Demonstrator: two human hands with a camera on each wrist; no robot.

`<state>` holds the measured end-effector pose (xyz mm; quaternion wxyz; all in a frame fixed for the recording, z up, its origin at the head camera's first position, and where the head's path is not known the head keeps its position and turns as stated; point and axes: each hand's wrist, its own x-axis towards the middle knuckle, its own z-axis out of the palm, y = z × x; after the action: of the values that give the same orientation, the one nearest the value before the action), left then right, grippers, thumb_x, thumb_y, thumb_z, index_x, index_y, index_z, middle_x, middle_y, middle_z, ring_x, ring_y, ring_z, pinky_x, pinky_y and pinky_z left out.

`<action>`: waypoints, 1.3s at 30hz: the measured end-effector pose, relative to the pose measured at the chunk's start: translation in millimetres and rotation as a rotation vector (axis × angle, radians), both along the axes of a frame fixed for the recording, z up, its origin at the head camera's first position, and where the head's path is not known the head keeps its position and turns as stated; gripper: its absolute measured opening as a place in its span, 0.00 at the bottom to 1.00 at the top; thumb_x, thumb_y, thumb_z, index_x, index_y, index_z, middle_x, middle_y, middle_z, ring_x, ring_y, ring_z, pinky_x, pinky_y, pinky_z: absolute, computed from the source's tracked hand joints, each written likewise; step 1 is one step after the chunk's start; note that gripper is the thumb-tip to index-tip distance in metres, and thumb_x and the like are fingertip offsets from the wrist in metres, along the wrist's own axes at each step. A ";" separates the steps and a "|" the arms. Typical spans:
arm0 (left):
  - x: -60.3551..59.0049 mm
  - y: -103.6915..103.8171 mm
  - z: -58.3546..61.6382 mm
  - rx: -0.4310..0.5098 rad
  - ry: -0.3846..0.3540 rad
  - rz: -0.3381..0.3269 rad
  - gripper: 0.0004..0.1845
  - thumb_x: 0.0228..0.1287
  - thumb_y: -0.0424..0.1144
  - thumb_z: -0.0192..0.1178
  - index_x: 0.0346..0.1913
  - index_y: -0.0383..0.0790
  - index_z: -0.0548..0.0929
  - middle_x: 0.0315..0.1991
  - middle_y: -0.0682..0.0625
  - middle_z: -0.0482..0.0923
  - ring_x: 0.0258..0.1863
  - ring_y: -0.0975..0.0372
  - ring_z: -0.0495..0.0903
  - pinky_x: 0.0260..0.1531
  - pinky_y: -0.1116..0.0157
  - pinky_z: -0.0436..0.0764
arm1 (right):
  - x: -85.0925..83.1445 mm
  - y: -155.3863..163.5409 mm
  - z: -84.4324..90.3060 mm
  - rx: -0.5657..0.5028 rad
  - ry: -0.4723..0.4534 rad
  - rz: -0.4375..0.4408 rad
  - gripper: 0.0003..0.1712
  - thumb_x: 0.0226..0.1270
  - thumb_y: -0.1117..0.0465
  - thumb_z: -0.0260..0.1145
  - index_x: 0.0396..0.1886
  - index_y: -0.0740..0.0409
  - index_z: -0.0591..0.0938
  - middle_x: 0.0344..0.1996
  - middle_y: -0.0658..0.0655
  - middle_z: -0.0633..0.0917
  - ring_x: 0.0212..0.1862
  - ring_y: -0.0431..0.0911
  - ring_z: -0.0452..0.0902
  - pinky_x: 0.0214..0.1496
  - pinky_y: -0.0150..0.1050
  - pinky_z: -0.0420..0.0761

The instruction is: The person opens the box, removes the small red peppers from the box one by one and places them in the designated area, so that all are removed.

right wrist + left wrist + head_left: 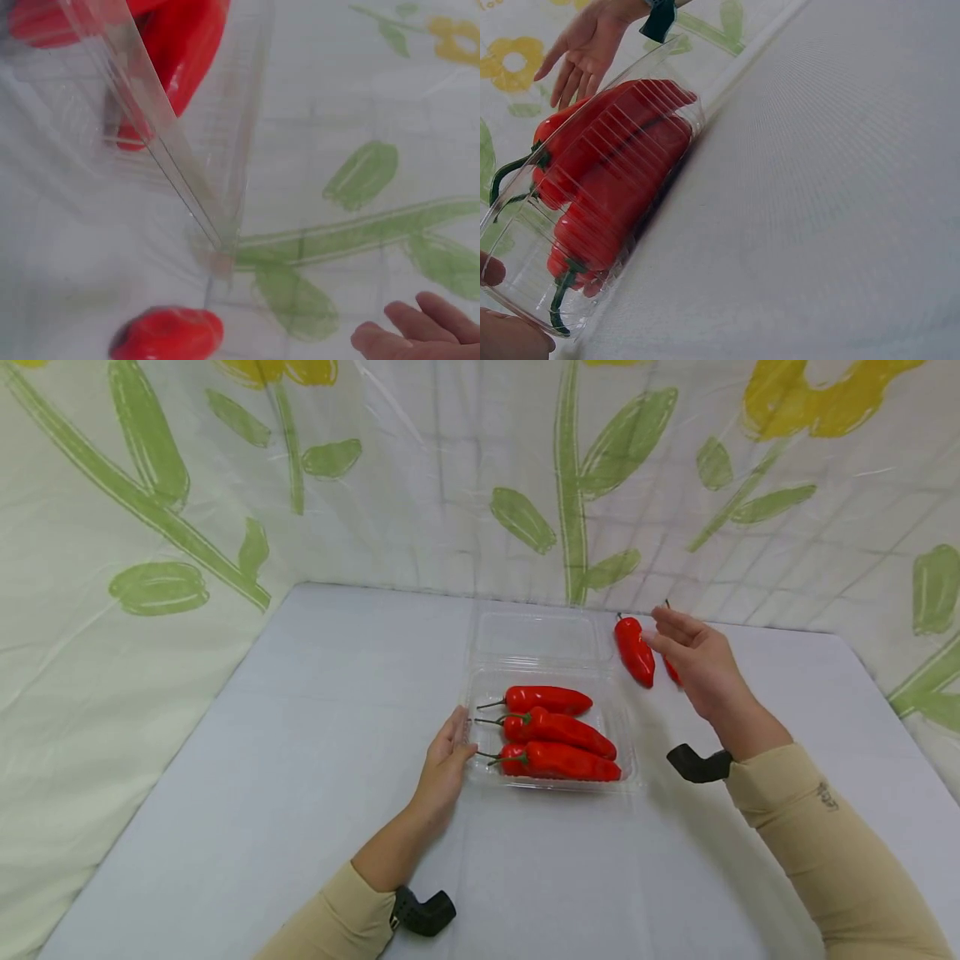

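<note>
Clamshell container, clear plastic, lid thrown back, sitting on the grey table between the two hands. Starting at the left: left hand laid on the table with straight, relaxed fingers resting against the container's left wall, steadying it, nothing gripped. Confirmed from the left wrist view, fingertips right up against the clear wall. Just right of that hand, inside the tray, three red peppers lying side by side, green stems pointing toward the left hand, tips toward the right. Further right, beyond the tray's far right corner, a loose red pepper on the table, just left of the right hand. Then the right hand, raised above the table, fingers spread and loosely extended, holding nothing, close beside that loose pepper without touching it. Peeking from behind the right hand, a sliver of another red pepper, mostly hidden. All around, a floral backdrop in green and yellow.
</note>
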<state>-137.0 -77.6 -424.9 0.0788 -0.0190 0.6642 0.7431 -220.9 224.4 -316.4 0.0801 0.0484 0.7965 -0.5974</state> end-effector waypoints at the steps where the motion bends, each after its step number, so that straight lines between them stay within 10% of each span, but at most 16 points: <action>1: 0.1 0.1 0.1 0.001 -0.002 0.001 0.31 0.67 0.27 0.40 0.72 0.34 0.48 0.75 0.44 0.46 0.74 0.55 0.43 0.72 0.56 0.48 | 1.8 -1.9 -0.3 0.004 0.005 0.010 0.41 0.62 0.45 0.60 0.72 0.46 0.56 0.73 0.51 0.55 0.75 0.48 0.44 0.74 0.51 0.53; 39: 0.9 -0.8 -0.8 -0.003 -0.007 -0.004 0.32 0.67 0.27 0.40 0.73 0.36 0.47 0.75 0.45 0.45 0.75 0.56 0.42 0.72 0.56 0.47 | 31.0 -78.4 -7.2 0.340 0.034 0.539 0.35 0.59 0.56 0.66 0.66 0.54 0.68 0.65 0.59 0.71 0.68 0.56 0.63 0.58 0.49 0.77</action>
<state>-136.1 -78.4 -425.7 0.0825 -0.0203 0.6652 0.7418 -189.9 146.0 -323.5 0.2132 -0.1617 0.8703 -0.4136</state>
